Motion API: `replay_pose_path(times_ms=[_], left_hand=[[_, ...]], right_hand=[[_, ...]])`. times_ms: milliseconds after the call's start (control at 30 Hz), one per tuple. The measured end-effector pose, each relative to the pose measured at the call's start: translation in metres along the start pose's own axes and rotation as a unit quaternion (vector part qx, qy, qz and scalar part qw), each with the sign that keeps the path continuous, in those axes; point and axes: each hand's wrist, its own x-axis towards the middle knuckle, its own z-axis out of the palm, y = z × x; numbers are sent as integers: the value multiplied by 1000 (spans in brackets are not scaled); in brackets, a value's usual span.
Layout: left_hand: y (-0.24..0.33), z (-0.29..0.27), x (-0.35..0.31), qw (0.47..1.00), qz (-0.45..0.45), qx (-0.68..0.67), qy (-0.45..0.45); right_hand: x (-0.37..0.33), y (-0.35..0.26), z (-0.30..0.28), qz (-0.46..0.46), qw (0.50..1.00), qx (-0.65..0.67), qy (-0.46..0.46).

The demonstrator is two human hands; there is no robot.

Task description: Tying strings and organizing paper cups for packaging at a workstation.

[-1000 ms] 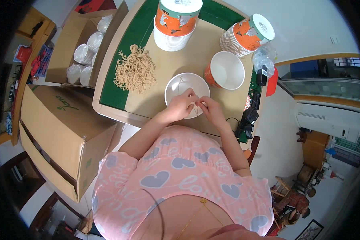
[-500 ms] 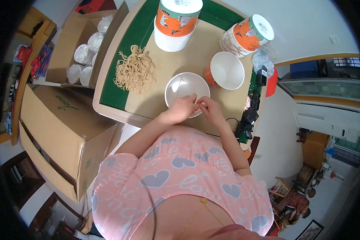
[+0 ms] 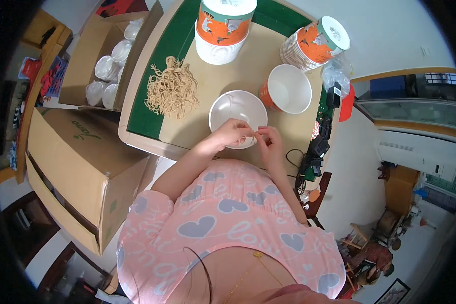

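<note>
Pinching string (image 3: pixel 230 107) above white bowl (image 3: pixel 249 108), left hand (image 3: pixel 232 133) beside right hand (image 3: pixel 271 144)

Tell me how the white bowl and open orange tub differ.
The left hand covers part of the white bowl; the orange tub is uncovered. A thin strand shows inside the white bowl, none inside the orange tub. The orange tub has an orange outer wall; the white bowl shows only white. Both have round open mouths and white insides.
</note>
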Motion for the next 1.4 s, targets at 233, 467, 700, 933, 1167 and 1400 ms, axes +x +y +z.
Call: replay_pose_path(times_ms=[233, 467, 700, 933, 1167, 1400], left_hand=[[-3, 4, 6, 998, -27, -52, 16], [10, 7, -5, 997, -32, -27, 71], [0, 0, 0, 995, -9, -50, 84], [7, -4, -3, 994, -15, -80, 67], [-1, -6, -2, 997, 17, -8, 69], [-1, -1, -6, 995, 62, 16, 78]], right_hand=[[-12, -12, 12, 92, 982, 144, 80], [-11, -8, 21, 15, 991, 74, 110], [-5, -4, 24, -57, 991, -2, 119], [-12, -6, 23, -73, 992, -37, 101], [-12, 2, 23, -41, 991, 78, 98], [-5, 4, 19, 103, 981, 157, 44]])
